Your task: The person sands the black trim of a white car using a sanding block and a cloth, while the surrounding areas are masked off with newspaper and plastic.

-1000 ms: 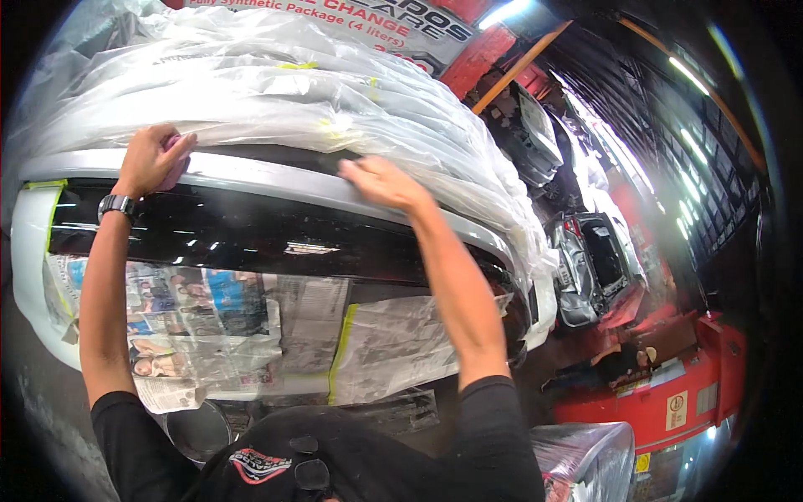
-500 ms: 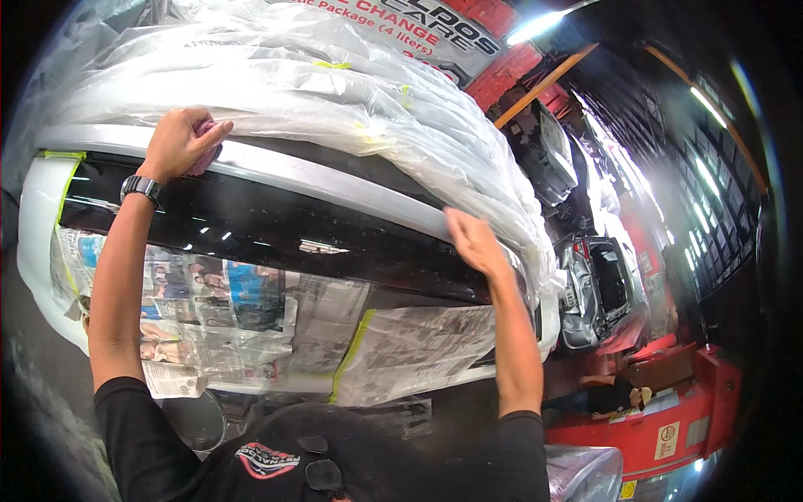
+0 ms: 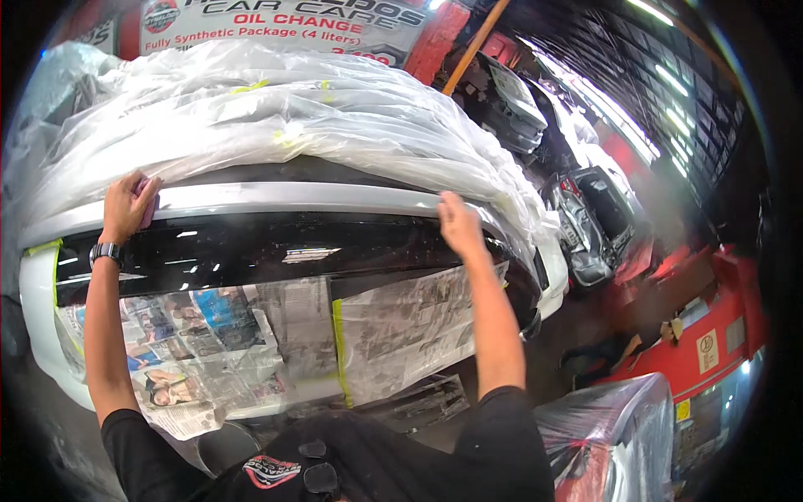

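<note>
A long silver rail [image 3: 293,197] runs across a car roof, above a glossy black panel [image 3: 251,247]. My left hand [image 3: 125,205] is closed around a small mauve pad [image 3: 150,201] and presses it to the rail near its left end. Most of the pad is hidden by the fingers. Farther right, my right hand [image 3: 460,224] lies on the rail with fingers stretched out, and no object shows in it. Newspaper masking [image 3: 401,335] covers the windows below the panel, edged with yellow-green tape [image 3: 339,343].
Clear plastic sheeting [image 3: 209,125] is bunched over the roof beyond the rail. A dark bucket [image 3: 227,448] stands low beside the car. To the right are a damaged silver car [image 3: 577,226], a plastic-wrapped object [image 3: 611,435], and another person [image 3: 619,347] near a red structure [image 3: 711,343].
My view has shifted, making the rail lie flatter. My left hand has slid the pad leftward along the rail. My hands are farther apart, the right one still on the rail.
</note>
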`<state>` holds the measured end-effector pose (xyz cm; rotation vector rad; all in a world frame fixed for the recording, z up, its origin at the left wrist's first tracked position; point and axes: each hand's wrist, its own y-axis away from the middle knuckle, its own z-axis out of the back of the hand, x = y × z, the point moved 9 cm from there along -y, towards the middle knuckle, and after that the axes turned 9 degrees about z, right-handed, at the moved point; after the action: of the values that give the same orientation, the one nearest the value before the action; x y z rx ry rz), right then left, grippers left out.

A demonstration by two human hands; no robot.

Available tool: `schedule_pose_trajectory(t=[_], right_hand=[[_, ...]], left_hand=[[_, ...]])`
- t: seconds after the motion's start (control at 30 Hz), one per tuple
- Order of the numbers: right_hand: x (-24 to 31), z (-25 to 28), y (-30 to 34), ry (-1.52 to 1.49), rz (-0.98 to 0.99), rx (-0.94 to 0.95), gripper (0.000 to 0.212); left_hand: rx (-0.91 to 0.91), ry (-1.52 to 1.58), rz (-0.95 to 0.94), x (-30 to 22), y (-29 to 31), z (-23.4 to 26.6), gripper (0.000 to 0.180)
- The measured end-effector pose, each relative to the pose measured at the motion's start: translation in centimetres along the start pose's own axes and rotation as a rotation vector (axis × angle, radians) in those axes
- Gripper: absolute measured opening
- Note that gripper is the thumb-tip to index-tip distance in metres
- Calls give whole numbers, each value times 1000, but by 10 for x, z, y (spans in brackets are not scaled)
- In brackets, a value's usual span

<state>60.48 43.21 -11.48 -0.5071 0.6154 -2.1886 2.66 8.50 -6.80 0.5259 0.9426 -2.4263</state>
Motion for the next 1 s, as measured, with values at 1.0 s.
schedule_pose_trajectory(t=[1.0], right_hand=[[-8, 10, 364, -810, -866, -145, 45]], left_hand=[[291, -164, -719, -582, 111, -419, 39]])
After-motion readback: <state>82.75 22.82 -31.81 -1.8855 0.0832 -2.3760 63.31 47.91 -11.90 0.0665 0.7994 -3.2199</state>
